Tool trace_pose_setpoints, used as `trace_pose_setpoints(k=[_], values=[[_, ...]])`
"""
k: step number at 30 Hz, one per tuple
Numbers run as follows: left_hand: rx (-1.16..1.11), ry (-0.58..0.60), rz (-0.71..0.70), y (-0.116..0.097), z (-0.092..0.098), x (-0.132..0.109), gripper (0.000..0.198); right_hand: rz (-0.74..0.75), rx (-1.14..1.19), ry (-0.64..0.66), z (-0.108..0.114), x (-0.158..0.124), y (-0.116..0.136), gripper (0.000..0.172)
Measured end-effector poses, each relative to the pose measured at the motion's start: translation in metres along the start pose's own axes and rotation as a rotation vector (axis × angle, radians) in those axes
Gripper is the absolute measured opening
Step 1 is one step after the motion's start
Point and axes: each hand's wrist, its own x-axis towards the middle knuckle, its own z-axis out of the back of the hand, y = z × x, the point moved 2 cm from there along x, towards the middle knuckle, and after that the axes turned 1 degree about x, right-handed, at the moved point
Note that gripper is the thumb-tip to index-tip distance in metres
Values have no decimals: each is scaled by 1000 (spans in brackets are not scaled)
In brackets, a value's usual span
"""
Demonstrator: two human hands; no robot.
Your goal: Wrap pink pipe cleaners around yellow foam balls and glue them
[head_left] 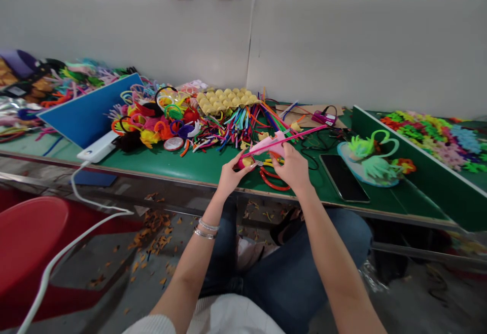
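Note:
Both my hands meet over the front of the green table. In my left hand, the fingers are closed around the left end of a light pink fuzzy craft piece and a dark pink pipe cleaner. My right hand pinches the right part of the light pink craft piece; the pipe cleaner slants up past its fingers to the right. Just below lies a tool with red loop handles, partly hidden. A small round pink-and-yellow object shows by my left fingertips.
Left of my hands are heaped colourful pipe-cleaner pieces, a yellow egg tray and a white power strip. To the right lie a phone and a tray of green fuzzy pieces, beside a green divider board.

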Motion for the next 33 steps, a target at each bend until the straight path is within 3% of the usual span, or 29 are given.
trace_pose_setpoints(k=[8, 33], values=[[19, 1, 1, -3, 0, -1, 69, 4, -38, -4, 3, 0, 0, 31], [27, -34, 22, -1, 0, -1, 68, 46, -73, -128, 5, 1, -9, 28]])
